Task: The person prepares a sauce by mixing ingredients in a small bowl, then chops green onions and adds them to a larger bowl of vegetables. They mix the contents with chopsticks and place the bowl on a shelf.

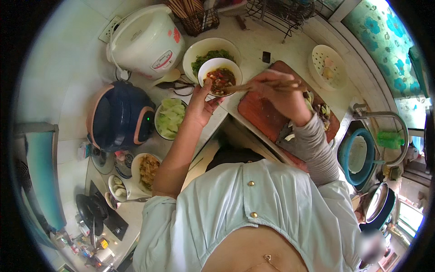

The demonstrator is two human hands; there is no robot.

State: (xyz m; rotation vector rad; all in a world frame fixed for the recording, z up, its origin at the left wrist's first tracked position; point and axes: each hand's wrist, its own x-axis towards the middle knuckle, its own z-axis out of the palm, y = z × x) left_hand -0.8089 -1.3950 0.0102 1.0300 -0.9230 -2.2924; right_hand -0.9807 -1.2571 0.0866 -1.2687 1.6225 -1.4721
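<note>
My left hand (200, 107) holds a small white bowl (206, 67) of dark sauce with red chopped pieces (222, 77), the thumb over its rim. My right hand (282, 97), slightly blurred, grips a pair of wooden chopsticks (242, 88); their tips reach into the sauce. Behind the small bowl, and partly hidden by it, stands a larger pale bowl (191, 49) with chopped greens (219, 54). Below my right hand lies a reddish-brown cutting board (253, 108) with vegetable scraps (324, 114), partly covered by my forearm.
A white rice cooker (142, 44) and a dark blue cooker (119, 117) stand at left, near a bowl of pale green slices (170, 119). Right of the board are a white colander (334, 80), a faucet (401, 119) and a blue basin (345, 159) in the sink. Chopsticks fill a wire basket (198, 22).
</note>
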